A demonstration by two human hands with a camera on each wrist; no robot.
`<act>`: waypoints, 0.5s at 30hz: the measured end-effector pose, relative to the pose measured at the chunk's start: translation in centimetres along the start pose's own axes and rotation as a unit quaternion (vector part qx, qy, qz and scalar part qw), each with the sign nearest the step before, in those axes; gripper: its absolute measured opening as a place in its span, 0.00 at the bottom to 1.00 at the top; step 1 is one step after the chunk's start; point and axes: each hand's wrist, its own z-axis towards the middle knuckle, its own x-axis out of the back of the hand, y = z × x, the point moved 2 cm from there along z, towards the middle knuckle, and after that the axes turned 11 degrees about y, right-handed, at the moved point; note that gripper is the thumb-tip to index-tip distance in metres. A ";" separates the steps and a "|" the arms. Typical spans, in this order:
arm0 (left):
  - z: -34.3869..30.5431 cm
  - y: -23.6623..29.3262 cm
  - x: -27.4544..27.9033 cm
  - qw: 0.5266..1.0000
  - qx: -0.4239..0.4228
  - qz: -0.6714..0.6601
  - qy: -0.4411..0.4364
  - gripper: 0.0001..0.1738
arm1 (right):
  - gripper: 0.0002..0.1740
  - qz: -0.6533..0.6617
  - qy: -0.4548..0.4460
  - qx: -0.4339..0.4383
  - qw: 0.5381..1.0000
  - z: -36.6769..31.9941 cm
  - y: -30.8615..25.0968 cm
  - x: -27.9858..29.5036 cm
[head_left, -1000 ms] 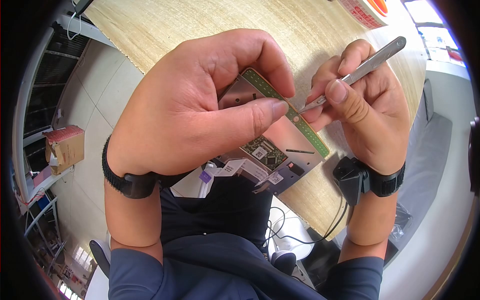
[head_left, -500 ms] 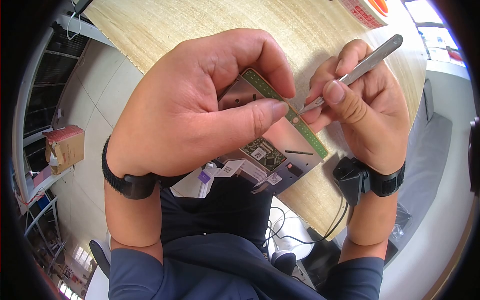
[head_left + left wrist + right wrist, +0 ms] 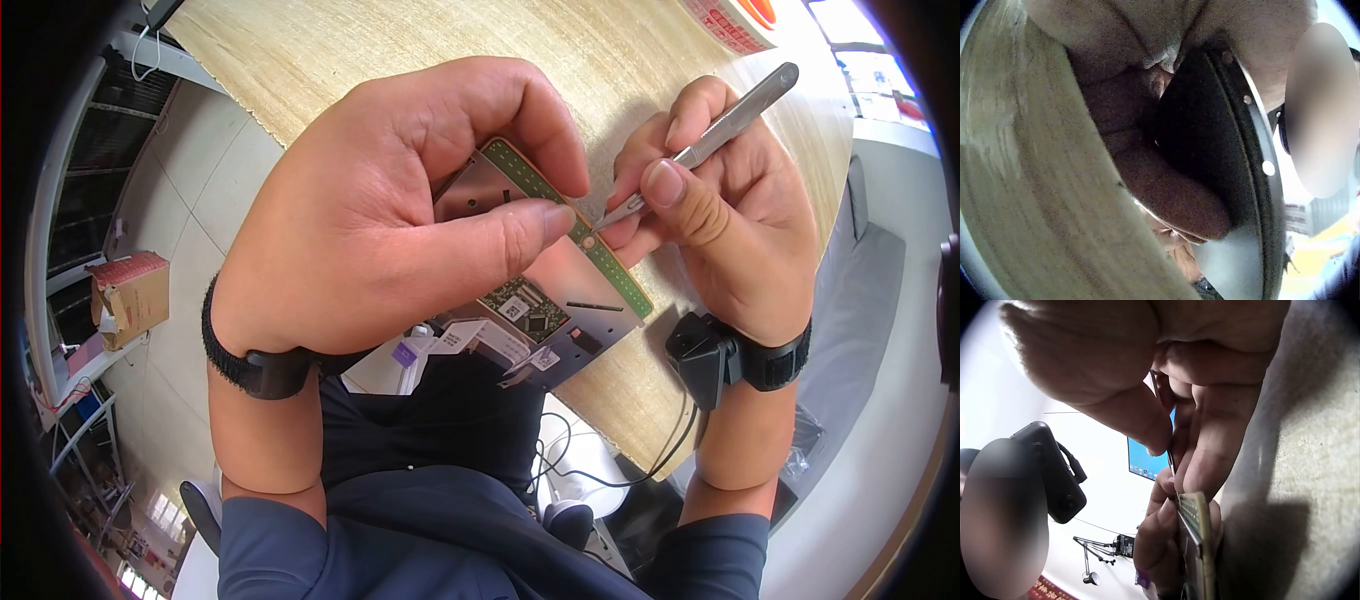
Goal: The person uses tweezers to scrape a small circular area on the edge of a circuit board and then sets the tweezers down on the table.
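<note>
My left hand (image 3: 400, 220) holds a flat metal-backed circuit panel (image 3: 568, 270) by its upper part, thumb on the metal face and index finger bent over the far edge. A green circuit strip (image 3: 622, 278) runs along the panel's right edge, with a small round spot near its middle. In the right hand (image 3: 735, 215), a slim silver scalpel (image 3: 745, 115) is pinched between thumb and fingers. Its tip is at the green strip beside that spot, and fingertips of this hand sit at the panel's edge. The left wrist view shows the panel's dark side (image 3: 1200, 125).
Below the hands spreads a wooden table (image 3: 340, 60), a roll of tape (image 3: 725, 25) at its far right. White and purple labelled strips (image 3: 480, 338) hang at the panel's lower side. A cable (image 3: 665, 455) runs from the right wrist camera. A cardboard box (image 3: 130, 295) is at left.
The scalpel's handle has swung slightly up and left, and its tip has moved slightly down along the green strip. The panel has shifted a touch left; the left hand's grip looks the same.
</note>
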 end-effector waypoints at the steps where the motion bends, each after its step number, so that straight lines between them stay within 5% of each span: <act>1: 0.0 0.0 0.0 1.000 0.001 0.001 0.000 0.11 | 0.12 0.000 0.000 0.000 1.000 0.0 0.0 0.0; 15: -0.2 0.3 -0.2 0.998 0.042 -0.041 0.003 0.11 | 0.11 0.015 0.001 0.006 1.000 -0.1 0.0 -0.2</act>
